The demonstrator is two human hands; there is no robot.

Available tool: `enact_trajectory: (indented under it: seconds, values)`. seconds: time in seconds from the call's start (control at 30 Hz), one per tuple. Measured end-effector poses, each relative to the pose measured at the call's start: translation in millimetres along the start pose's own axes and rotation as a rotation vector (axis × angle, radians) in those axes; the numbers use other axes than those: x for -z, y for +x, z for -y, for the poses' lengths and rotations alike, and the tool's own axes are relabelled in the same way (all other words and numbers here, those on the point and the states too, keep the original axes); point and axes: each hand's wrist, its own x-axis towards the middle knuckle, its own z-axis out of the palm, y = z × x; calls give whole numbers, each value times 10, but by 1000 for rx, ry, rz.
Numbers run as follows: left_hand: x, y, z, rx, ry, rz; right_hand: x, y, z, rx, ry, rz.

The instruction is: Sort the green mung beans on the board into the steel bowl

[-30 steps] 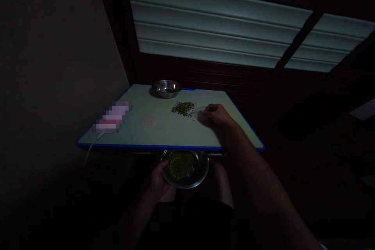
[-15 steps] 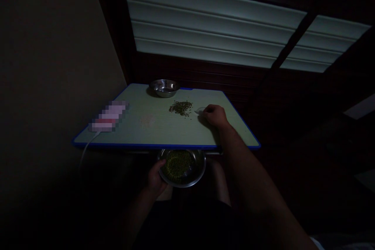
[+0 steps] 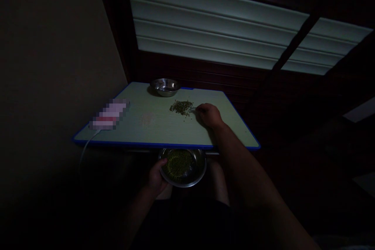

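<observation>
My left hand grips the left rim of a steel bowl, thumb over the edge, below the table's near side. Small green beans, which look like mung beans, lie in this bowl. My right hand is closed above the tabletop, pinching a thin, pale, translucent piece; its exact kind is hard to make out in the dim light. That piece reaches the right edge of a loose pile of the same small beans on the table.
A second steel bowl stands at the back of the pale, blue-edged table. On the left lies a blurred-out pinkish device with a white cable hanging over the edge. Dark panelling with pale slats rises behind.
My right hand has moved left with the translucent piece, bringing it to the bean pile. My left hand and its bowl have hardly moved.
</observation>
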Motion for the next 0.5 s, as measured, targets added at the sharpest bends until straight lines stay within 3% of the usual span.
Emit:
enact_trajectory:
  seconds: [0.5]
  values:
    - [-76,-64,-40,-12,-11,-25,60,-78,-12,-17,-30,7]
